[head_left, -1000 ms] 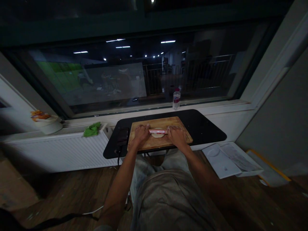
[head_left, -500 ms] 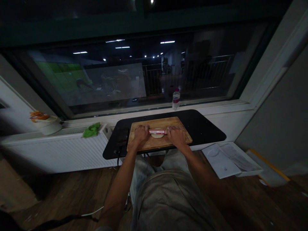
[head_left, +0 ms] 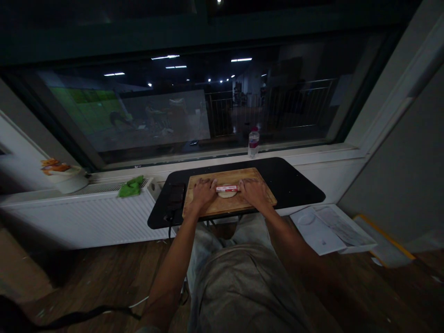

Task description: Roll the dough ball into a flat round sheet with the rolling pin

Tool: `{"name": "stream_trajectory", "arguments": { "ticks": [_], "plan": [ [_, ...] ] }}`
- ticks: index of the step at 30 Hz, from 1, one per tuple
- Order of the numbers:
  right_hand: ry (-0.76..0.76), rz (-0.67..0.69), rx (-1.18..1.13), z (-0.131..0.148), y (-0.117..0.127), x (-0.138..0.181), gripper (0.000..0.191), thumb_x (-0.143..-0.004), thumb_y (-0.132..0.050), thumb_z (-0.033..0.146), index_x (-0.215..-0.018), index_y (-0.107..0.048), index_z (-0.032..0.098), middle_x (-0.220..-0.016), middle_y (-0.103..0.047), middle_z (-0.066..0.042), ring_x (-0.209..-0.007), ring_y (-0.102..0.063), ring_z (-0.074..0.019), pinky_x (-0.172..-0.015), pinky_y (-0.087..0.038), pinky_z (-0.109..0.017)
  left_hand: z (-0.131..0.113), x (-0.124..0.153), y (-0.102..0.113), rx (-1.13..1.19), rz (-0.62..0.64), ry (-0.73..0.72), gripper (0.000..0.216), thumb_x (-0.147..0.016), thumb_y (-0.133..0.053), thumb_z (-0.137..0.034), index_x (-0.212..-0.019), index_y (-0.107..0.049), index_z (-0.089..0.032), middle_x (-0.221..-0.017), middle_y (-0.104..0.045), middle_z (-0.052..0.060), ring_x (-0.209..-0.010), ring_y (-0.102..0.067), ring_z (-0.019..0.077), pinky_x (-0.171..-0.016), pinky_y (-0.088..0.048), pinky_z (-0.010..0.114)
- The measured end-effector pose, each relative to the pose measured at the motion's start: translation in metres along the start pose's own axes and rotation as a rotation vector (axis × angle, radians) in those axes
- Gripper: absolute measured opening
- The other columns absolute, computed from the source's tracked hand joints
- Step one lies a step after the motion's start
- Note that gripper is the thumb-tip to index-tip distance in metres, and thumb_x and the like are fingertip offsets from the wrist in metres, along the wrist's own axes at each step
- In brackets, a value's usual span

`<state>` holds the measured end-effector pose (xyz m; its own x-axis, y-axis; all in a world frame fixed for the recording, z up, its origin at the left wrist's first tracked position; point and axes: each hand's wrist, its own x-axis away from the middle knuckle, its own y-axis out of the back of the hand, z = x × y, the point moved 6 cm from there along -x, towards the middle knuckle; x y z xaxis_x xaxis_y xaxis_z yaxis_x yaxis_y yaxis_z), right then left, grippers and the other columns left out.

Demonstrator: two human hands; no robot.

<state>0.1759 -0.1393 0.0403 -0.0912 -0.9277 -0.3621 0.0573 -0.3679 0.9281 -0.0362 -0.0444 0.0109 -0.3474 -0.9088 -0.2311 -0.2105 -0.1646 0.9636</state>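
Note:
A wooden board [head_left: 243, 176] lies on a small black table [head_left: 298, 185] under the window. On it sits a pale flat round of dough [head_left: 226, 194]. A red and white rolling pin [head_left: 227, 188] lies across the dough. My left hand [head_left: 203, 194] presses on the pin's left end with its fingers laid flat over it. My right hand [head_left: 255, 192] does the same on the right end. Both palms face down.
A dark phone [head_left: 176, 194] lies on the table left of the board. A water bottle [head_left: 253, 143] stands on the sill behind. A green cloth [head_left: 131, 186] and a white bowl [head_left: 67, 180] rest on the radiator at left. Papers [head_left: 331, 229] lie on the floor at right.
The rolling pin and both hands have shifted slightly away from me over the dough. The head view has drifted a little to the left.

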Motion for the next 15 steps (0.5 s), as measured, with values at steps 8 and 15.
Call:
{"name": "stream_trajectory", "arguments": {
  "ticks": [8,15],
  "plan": [
    [-0.018,0.079,0.032,-0.009,-0.016,-0.032,0.059,-0.121,-0.031,0.036,-0.126,-0.085,0.013,-0.130,-0.084,-0.021,-0.121,-0.079,-0.0332,-0.100,-0.057,-0.040,-0.005,-0.002,0.000,-0.063,0.020,0.024,0.048,-0.117,-0.043,-0.045,-0.143,-0.075,-0.020,-0.145,-0.075,0.020,-0.144,-0.061,0.0376,-0.123,-0.044,0.057],
    [-0.032,0.170,0.076,-0.012,-0.023,-0.057,0.059,-0.120,-0.030,0.032,-0.125,-0.085,0.010,-0.128,-0.084,-0.022,-0.119,-0.080,-0.0327,-0.097,-0.057,-0.039,-0.011,-0.001,0.008,-0.124,0.072,0.004,0.043,-0.114,-0.048,-0.042,-0.144,-0.072,-0.022,-0.142,-0.075,0.020,-0.135,-0.065,0.0391,-0.113,-0.051,0.053]
  ]
}}
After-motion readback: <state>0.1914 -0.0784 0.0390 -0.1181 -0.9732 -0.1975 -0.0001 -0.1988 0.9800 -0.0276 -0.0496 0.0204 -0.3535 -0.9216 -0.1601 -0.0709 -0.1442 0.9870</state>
